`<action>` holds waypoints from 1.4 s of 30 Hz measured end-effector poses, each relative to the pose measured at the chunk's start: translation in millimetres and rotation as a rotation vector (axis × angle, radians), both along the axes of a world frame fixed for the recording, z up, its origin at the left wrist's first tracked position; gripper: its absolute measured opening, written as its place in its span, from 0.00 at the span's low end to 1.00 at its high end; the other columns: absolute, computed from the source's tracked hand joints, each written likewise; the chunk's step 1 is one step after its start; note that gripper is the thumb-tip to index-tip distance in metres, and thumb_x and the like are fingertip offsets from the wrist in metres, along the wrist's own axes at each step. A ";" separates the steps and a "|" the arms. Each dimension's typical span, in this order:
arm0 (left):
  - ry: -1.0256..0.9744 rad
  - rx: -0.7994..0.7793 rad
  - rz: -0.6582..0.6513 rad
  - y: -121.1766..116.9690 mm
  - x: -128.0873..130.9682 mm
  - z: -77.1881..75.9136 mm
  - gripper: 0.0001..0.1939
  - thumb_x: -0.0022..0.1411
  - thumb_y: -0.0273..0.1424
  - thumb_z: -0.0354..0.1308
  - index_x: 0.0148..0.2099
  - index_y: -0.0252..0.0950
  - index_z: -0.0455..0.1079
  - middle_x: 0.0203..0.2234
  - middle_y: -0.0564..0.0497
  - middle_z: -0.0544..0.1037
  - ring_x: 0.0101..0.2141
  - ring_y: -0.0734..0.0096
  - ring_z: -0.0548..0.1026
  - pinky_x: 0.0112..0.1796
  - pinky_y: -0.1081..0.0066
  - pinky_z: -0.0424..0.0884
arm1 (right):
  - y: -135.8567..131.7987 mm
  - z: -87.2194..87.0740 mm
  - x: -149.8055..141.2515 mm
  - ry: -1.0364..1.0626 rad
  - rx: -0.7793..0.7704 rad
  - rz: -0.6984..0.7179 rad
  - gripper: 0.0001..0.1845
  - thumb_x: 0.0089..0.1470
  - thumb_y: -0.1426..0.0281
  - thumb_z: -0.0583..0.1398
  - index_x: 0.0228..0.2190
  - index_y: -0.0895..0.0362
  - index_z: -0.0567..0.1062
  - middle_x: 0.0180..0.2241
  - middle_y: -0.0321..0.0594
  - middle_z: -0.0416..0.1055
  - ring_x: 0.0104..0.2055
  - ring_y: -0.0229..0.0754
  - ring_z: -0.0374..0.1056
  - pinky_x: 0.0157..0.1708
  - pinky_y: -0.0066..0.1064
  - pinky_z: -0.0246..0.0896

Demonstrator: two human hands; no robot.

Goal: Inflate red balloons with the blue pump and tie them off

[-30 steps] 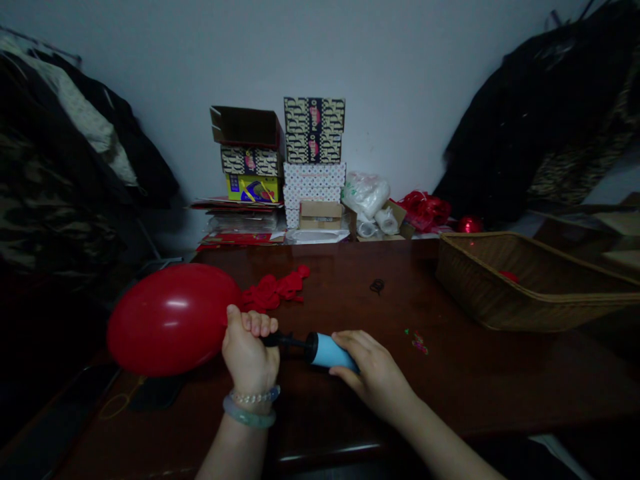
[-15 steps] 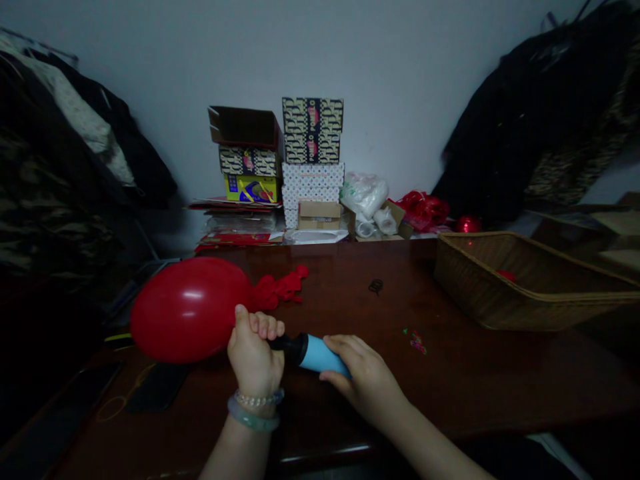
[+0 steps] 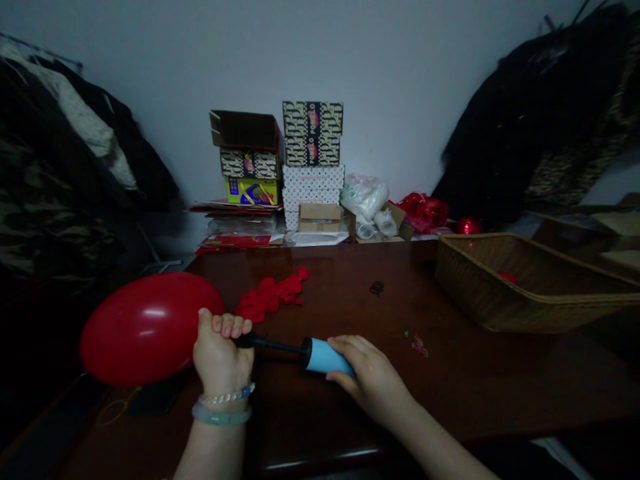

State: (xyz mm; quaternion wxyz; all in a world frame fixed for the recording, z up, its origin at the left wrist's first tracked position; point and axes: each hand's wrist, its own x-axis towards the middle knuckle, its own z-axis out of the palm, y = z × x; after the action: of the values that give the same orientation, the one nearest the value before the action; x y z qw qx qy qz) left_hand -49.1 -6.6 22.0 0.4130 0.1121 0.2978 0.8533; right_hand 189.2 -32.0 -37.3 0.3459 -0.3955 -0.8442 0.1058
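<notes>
Well beyond the gap between the left hand (image 3: 221, 353) and the right hand (image 3: 373, 379), a tall patterned carton (image 3: 327, 133) carries the word POMELO twice, one above the other, turned sideways along a dark vertical band. Farther off ahead of the left hand, a matching patterned box (image 3: 233, 163) bears an emblem with lettering too small to read, and the yellow box (image 3: 265, 193) beneath it has characters equally illegible. Straight beyond the right hand, green print on a plastic bag (image 3: 367, 195) is blurred.
</notes>
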 end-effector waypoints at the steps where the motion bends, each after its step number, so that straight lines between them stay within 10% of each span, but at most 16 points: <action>1: -0.001 -0.001 -0.011 0.4 0.6 -0.7 0.21 0.63 0.34 0.55 0.23 0.37 0.49 0.12 0.62 0.51 0.14 0.81 0.51 0.18 0.76 0.54 | -1.6 -0.2 -1.5 0.003 0.000 -0.010 0.26 0.50 0.70 0.67 0.50 0.57 0.70 0.46 0.49 0.74 0.47 0.51 0.71 0.48 0.46 0.69; 19: 0.036 -0.035 -0.190 2.8 49.5 -15.0 0.25 0.59 0.43 0.60 0.21 0.37 0.51 0.13 0.61 0.52 0.14 0.81 0.52 0.18 0.76 0.55 | -14.4 3.1 -17.9 0.078 0.011 -0.042 0.23 0.49 0.68 0.68 0.47 0.58 0.71 0.42 0.49 0.74 0.43 0.51 0.70 0.44 0.45 0.70; 35: -0.054 -0.034 -0.169 7.7 -19.5 1.0 0.20 0.63 0.29 0.53 0.22 0.37 0.49 0.11 0.61 0.52 0.12 0.82 0.51 0.16 0.77 0.54 | -12.1 15.8 -6.4 0.055 -0.255 0.061 0.26 0.48 0.68 0.69 0.49 0.56 0.72 0.44 0.44 0.74 0.46 0.48 0.71 0.48 0.39 0.66; 42: -0.059 -0.009 -0.176 8.4 -11.2 -4.5 0.20 0.65 0.30 0.52 0.22 0.37 0.49 0.12 0.61 0.52 0.13 0.82 0.52 0.17 0.77 0.54 | -13.7 11.6 -8.6 0.052 -0.207 0.021 0.25 0.50 0.69 0.68 0.49 0.59 0.72 0.44 0.47 0.73 0.45 0.49 0.69 0.47 0.41 0.66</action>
State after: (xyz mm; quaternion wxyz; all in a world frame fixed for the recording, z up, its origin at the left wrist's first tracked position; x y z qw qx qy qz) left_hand -60.3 1.9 17.5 0.4953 0.1109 0.2786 0.8153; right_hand 180.5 -45.7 -25.6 0.3241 -0.4175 -0.8235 0.2062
